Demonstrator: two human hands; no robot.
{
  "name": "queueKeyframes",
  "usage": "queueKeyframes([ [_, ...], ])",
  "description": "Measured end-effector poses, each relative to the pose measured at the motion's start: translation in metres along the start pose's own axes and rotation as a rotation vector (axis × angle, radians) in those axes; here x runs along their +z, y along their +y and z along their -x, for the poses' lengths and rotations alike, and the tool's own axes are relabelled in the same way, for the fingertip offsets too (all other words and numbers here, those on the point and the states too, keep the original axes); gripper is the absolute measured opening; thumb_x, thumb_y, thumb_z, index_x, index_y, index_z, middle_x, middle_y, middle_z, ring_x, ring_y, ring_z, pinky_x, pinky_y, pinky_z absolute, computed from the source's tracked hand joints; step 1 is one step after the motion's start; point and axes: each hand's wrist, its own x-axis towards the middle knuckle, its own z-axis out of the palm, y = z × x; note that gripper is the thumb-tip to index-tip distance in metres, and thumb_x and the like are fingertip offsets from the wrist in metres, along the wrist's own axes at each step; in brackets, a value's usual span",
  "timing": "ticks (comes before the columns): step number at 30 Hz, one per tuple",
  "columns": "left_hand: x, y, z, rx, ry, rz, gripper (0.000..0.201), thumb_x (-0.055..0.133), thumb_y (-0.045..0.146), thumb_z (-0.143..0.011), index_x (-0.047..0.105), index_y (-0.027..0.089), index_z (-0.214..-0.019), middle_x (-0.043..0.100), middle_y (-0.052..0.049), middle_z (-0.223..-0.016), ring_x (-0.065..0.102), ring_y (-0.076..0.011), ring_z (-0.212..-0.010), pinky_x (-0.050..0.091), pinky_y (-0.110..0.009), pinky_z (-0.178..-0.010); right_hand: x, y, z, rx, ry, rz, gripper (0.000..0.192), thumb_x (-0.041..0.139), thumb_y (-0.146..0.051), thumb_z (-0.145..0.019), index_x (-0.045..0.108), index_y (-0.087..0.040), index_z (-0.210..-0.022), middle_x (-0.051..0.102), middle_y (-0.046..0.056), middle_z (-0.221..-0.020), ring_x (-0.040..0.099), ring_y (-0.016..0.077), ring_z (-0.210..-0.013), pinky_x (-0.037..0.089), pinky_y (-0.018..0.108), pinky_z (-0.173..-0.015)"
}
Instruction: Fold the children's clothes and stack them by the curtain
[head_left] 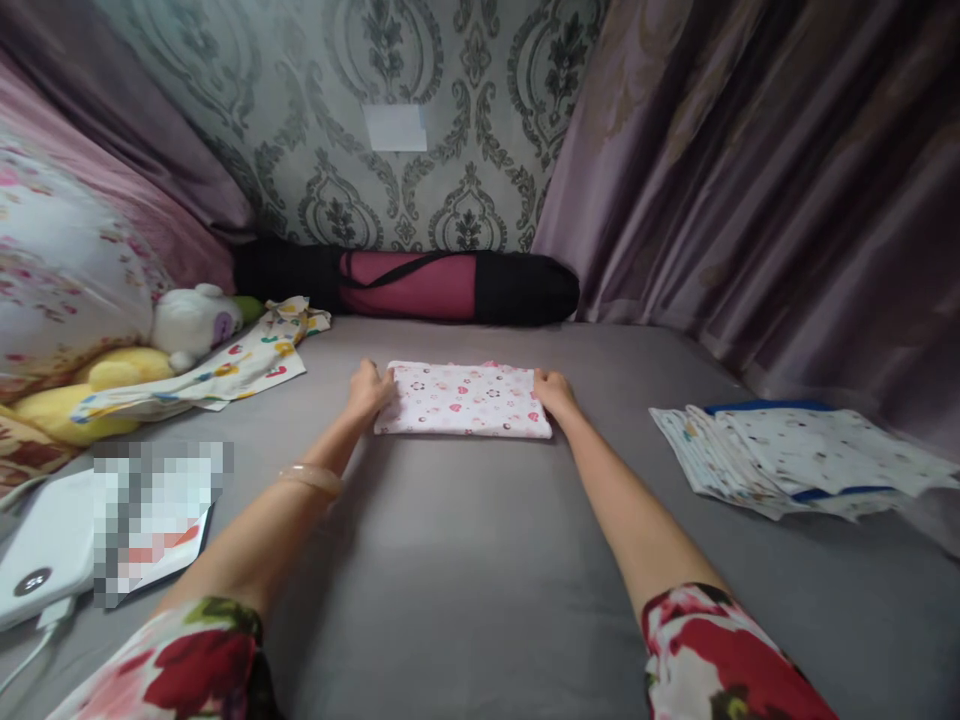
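Scene: a person kneels or sits at a bed [465, 560] covered in a plain grey sheet, both bare arms stretched forward.
Folded cloth: a small pink-and-white printed cloth [463, 400], folded into a neat rectangle, lies flat near the middle of the bed, toward the far wall.
Left hand: the left hand [369, 388] rests on the cloth's left edge, fingers curled narrow; it presses or pinches the edge, which of the two cannot be told.
Right hand: the right hand [553, 390] sits likewise at the right edge, fingers bent and close together.
Doing it well: to my eye, keeping both edges level and smoothing outward evenly would hold the fold square.
Right side: a stack of folded white cloths [795, 460] lies well apart.
Left side: soft toys [150, 350] and a white device [45, 550].
Far end: a rolled mat bag [420, 283] lies against the wall.
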Motion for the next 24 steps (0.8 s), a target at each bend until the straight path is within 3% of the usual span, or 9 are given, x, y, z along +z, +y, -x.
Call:
queueKeyframes([
  [4, -0.018, -0.021, 0.022, -0.059, -0.188, 0.133, 0.05, 0.052, 0.044, -0.086, 0.05, 0.009, -0.123, 0.068, -0.011, -0.087, 0.067, -0.0227, -0.07, 0.052, -0.031, -0.063, -0.008, 0.017, 0.018, -0.014, -0.055, 0.012, 0.048, 0.031, -0.042, -0.099, 0.067, -0.012, -0.106, 0.072, 0.017, -0.103, 0.069, 0.0254, -0.096, 0.049, 0.029, -0.076],
  [9, -0.031, -0.04, 0.056, 0.068, -0.28, 0.152, 0.052, 0.056, 0.05, -0.079, 0.053, 0.012, -0.114, 0.066, -0.004, -0.073, 0.063, -0.0189, -0.061, 0.049, -0.028, -0.055, -0.005, 0.021, 0.062, -0.046, 0.002, 0.113, 0.04, 0.032, -0.037, -0.099, 0.06, -0.014, -0.117, 0.068, 0.02, -0.112, 0.065, 0.029, -0.106, 0.047, 0.037, -0.086],
  [15, -0.026, -0.039, 0.067, 0.174, -0.177, 0.001, 0.035, 0.056, 0.036, -0.08, 0.056, 0.014, -0.107, 0.069, -0.008, -0.086, 0.065, -0.0211, -0.08, 0.048, -0.03, -0.071, 0.007, 0.015, 0.081, -0.103, 0.058, 0.212, 0.032, 0.034, -0.028, -0.1, 0.054, -0.012, -0.119, 0.066, 0.021, -0.113, 0.064, 0.0292, -0.108, 0.047, 0.038, -0.088],
  [20, -0.024, -0.042, 0.063, 0.219, -0.193, -0.089, 0.034, 0.056, 0.032, -0.083, 0.056, 0.014, -0.111, 0.067, -0.009, -0.089, 0.063, -0.0234, -0.087, 0.047, -0.033, -0.079, 0.001, 0.016, 0.076, -0.114, 0.003, 0.234, 0.033, 0.035, -0.026, -0.099, 0.054, -0.009, -0.12, 0.065, 0.023, -0.114, 0.063, 0.0317, -0.108, 0.047, 0.041, -0.087],
  [22, -0.021, -0.038, 0.061, 0.279, -0.106, -0.149, 0.034, 0.056, 0.033, -0.084, 0.057, 0.013, -0.112, 0.066, -0.013, -0.097, 0.061, -0.026, -0.094, 0.047, -0.036, -0.085, -0.004, 0.011, 0.074, -0.126, 0.02, 0.243, 0.033, 0.038, -0.024, -0.098, 0.054, -0.009, -0.122, 0.065, 0.023, -0.115, 0.062, 0.0314, -0.108, 0.046, 0.041, -0.088],
  [24, -0.013, -0.026, 0.061, 0.398, 0.023, -0.19, 0.033, 0.051, 0.035, -0.088, 0.057, 0.013, -0.113, 0.063, -0.015, -0.105, 0.058, -0.0282, -0.102, 0.045, -0.041, -0.091, -0.006, -0.001, 0.072, -0.21, 0.136, 0.243, 0.034, 0.035, -0.021, -0.098, 0.053, -0.009, -0.124, 0.063, 0.023, -0.119, 0.06, 0.0303, -0.111, 0.044, 0.041, -0.091],
])
